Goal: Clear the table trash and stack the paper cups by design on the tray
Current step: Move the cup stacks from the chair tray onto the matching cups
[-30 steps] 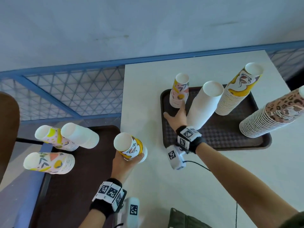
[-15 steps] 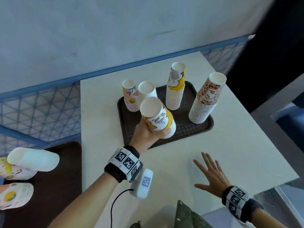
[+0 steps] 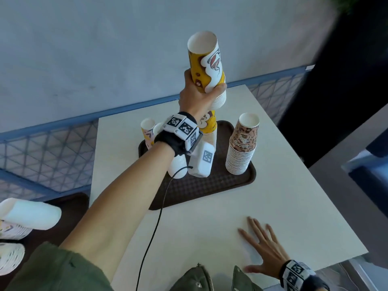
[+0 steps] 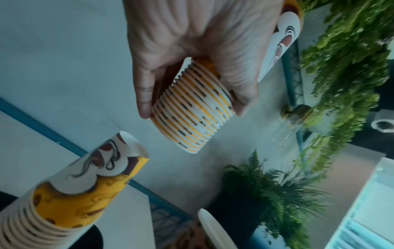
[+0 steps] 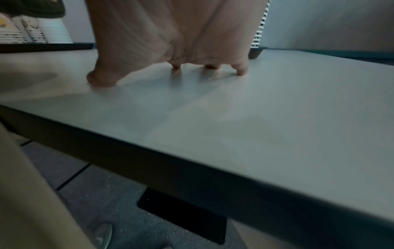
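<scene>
My left hand point(image 3: 199, 95) grips a short stack of yellow cartoon cups point(image 3: 206, 64), bottoms up, held high above the brown tray point(image 3: 210, 185). Directly below it stands the matching yellow stack point(image 3: 207, 129) on the tray, partly hidden by my wrist. In the left wrist view my fingers point(image 4: 145, 94) curl round the held stack point(image 4: 192, 114), with the tray's yellow stack point(image 4: 70, 190) lower left. A leopard-print stack point(image 3: 241, 148), a white stack point(image 3: 178, 164) and a pink-patterned stack point(image 3: 148, 131) also stand on the tray. My right hand point(image 3: 262, 246) rests flat on the white table point(image 3: 294, 185), fingers spread.
Off the table's left, a dark surface point(image 3: 52, 223) carries a white cup stack point(image 3: 29, 213) and patterned stacks point(image 3: 10, 257) lying on their sides. A blue mesh railing point(image 3: 42, 152) runs behind. Green plants point(image 4: 341, 67) hang beyond the table.
My left hand has lifted the yellow cups from beside the tray up over the yellow stack. My right hand has stayed flat on the table near the front edge.
</scene>
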The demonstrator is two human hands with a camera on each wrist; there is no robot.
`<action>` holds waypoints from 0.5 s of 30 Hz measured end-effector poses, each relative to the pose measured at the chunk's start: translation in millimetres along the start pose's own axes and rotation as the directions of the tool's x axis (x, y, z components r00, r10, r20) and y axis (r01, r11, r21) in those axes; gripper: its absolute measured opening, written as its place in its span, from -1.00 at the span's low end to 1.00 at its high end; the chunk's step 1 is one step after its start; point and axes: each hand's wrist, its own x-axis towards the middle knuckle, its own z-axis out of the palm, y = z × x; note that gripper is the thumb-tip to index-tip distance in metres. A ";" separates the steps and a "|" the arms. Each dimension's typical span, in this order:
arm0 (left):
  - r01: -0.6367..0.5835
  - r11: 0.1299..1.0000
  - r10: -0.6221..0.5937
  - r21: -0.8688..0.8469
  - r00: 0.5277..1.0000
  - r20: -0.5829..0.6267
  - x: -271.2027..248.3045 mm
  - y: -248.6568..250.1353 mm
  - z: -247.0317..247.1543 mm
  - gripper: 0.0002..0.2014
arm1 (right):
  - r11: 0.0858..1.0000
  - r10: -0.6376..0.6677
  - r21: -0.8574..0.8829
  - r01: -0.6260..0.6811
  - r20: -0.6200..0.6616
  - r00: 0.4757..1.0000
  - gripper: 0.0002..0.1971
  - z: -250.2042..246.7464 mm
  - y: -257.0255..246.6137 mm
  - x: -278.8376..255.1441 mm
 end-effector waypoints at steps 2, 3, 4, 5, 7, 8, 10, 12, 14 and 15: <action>0.034 0.998 -0.033 0.045 0.999 -0.035 9.6 -5.4 1.6 -0.28 | 1.000 -0.009 0.016 0.009 0.003 1.000 0.18 2.0 1.7 1.2; 0.049 0.997 -0.047 0.063 0.998 -0.043 12.8 -8.6 3.1 -0.28 | 1.000 -0.015 0.024 0.015 0.001 1.000 0.18 2.6 2.5 2.2; 0.065 0.995 -0.061 0.077 0.997 -0.046 15.3 -11.8 5.2 -0.29 | 0.999 -0.020 0.031 0.020 0.001 1.000 0.17 2.9 3.0 2.7; 0.081 0.993 -0.077 0.087 0.996 -0.046 17.1 -14.6 7.7 -0.29 | 0.999 -0.026 0.033 0.026 -0.001 1.000 0.17 3.0 3.7 2.9; 0.117 0.987 -0.113 0.109 0.993 -0.042 19.0 -22.1 13.3 -0.27 | 0.998 -0.047 0.038 0.047 -0.012 0.999 0.17 4.6 4.9 3.3; 0.140 0.983 -0.138 0.119 0.990 -0.026 18.8 -25.7 15.5 -0.23 | 0.998 -0.051 0.035 0.052 -0.019 0.998 0.16 6.2 6.1 3.2; 0.196 0.970 -0.204 0.143 0.978 0.045 16.7 -33.0 16.7 -0.09 | 0.998 -0.049 0.036 0.050 -0.040 0.998 0.15 7.9 7.0 3.3; 0.216 0.960 -0.236 0.178 0.967 0.100 10.7 -38.4 12.1 -0.02 | 0.998 -0.024 0.063 0.028 -0.056 0.998 0.08 7.4 6.4 3.3; 0.172 0.966 -0.194 0.191 0.975 0.105 -1.9 -39.9 -0.5 -0.05 | 0.995 0.012 0.103 -0.005 -0.071 0.997 -0.05 -0.7 3.8 4.6; 0.132 0.973 -0.153 0.192 0.983 0.101 -11.3 -39.5 -9.4 -0.10 | 0.994 0.015 0.111 -0.003 -0.106 0.994 -0.14 -6.2 2.8 6.7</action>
